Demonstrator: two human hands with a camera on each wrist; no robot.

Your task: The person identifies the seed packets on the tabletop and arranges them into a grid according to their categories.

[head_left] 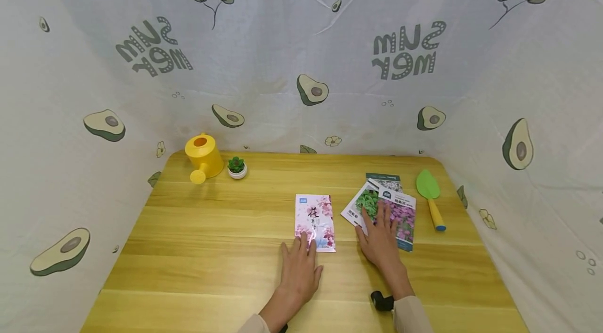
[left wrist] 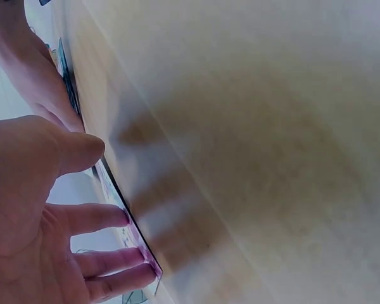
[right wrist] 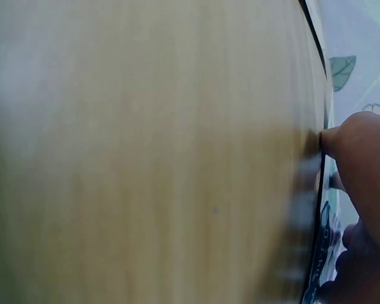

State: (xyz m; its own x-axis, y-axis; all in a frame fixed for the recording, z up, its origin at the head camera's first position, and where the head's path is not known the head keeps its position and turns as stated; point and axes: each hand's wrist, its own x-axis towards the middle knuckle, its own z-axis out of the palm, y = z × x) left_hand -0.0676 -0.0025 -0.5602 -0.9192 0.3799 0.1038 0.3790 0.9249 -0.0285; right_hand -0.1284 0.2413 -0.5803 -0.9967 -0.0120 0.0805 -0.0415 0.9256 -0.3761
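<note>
A pink seed packet with blossom print [head_left: 314, 218] lies flat near the middle of the wooden table. The fingertips of my left hand [head_left: 300, 273] rest on its lower edge, fingers straight and spread. To the right, several seed packets overlap in a loose fan: a purple-flower packet [head_left: 400, 212] on top, a green-leaf packet [head_left: 355, 204] at its left, and a dark green-topped packet [head_left: 382, 178] behind. My right hand [head_left: 380, 241] lies over the lower part of this fan with fingers extended, touching the packets. In the left wrist view the left fingers [left wrist: 114, 263] meet the pink packet's edge.
A yellow watering can [head_left: 204, 157] and a small potted succulent [head_left: 236, 167] stand at the back left. At the right lies a toy trowel [head_left: 430, 194] with a green blade and yellow handle. A printed cloth [head_left: 264, 60] hangs around the table [head_left: 212, 270].
</note>
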